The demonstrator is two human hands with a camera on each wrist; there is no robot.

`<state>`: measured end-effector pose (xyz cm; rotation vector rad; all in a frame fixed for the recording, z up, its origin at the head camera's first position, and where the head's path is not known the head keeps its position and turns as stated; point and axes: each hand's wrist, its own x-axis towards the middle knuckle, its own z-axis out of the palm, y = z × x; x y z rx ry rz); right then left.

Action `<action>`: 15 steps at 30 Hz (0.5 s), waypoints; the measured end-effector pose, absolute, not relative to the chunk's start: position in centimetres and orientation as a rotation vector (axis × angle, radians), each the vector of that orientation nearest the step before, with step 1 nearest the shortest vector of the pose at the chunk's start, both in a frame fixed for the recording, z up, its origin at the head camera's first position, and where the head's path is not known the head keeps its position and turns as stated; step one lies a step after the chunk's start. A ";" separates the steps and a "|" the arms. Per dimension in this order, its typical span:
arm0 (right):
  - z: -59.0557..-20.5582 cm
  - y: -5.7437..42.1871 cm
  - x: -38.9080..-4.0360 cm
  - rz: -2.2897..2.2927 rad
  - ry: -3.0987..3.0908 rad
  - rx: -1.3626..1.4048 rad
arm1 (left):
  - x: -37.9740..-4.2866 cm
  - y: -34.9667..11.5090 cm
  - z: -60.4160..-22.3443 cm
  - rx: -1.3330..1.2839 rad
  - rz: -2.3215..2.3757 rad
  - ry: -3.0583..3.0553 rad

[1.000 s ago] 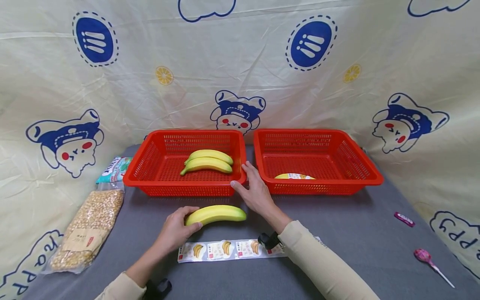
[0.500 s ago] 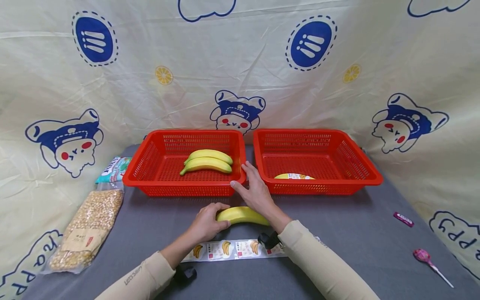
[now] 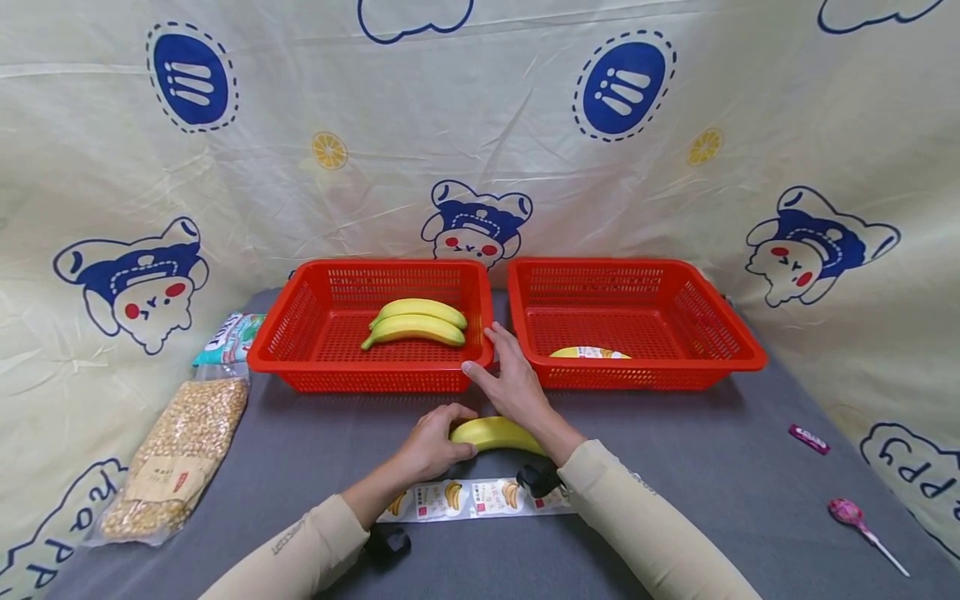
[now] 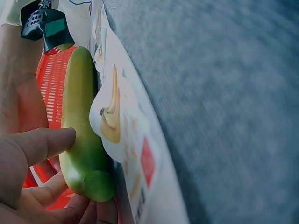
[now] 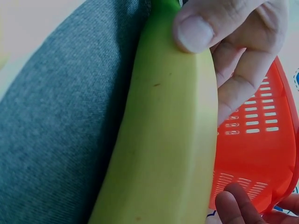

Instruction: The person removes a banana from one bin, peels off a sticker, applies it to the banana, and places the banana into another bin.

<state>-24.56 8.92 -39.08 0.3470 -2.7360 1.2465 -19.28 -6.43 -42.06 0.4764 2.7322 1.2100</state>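
In the head view my left hand (image 3: pixel 431 442) grips the left end of a yellow banana (image 3: pixel 491 433) just above the grey cloth. The left wrist view shows the thumb (image 4: pixel 51 142) on one side of its greenish end and the fingers below. The banana's other end passes behind my right wrist. My right hand (image 3: pixel 513 387) touches the front right corner of the left red basket (image 3: pixel 367 379), fingers fairly straight and holding nothing visible. Two bananas (image 3: pixel 416 325) lie in that basket. A strip of banana-picture stickers (image 3: pixel 487 498) lies in front, partly under the right forearm.
To the right stands a second red basket (image 3: pixel 637 375), with a labelled banana (image 3: pixel 588 352) partly hidden by its front wall. A bag of corn kernels (image 3: pixel 180 450) and a teal packet (image 3: pixel 230 339) lie left. A lollipop (image 3: pixel 847 512) and small pink packet (image 3: pixel 808 439) lie right.
My left hand has carried the banana to the right, so its far end now goes behind my right wrist. The right hand has stayed at the basket corner.
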 end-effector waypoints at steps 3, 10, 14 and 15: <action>-39.1 8.9 -24.6 1.255 -2.727 0.352 | -19.4 -6.4 -42.1 0.464 1.223 2.710; -39.2 8.9 -24.7 1.269 -2.725 0.360 | -19.4 -6.4 -42.2 0.452 1.247 2.689; -39.1 8.9 -24.7 1.258 -2.740 0.356 | -19.2 -6.5 -42.0 0.442 1.257 2.694; -39.0 9.0 -24.6 1.243 -2.746 0.358 | -19.1 -6.5 -41.9 0.437 1.258 2.703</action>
